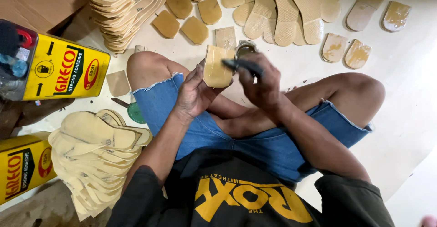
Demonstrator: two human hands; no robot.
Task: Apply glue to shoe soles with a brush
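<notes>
The left hand has its grip closed around a small tan heel piece, held upright above the knees. Just beside it, the right hand grips a dark brush whose tip touches the piece. Past them on the floor sits a small glue pot, then scattered heel pieces and rows of insoles; a yellow adhesive can stands at left

You hold a tan heel piece upright above your knees, glossy face toward you; a dark brush lies across its upper right edge.
</notes>
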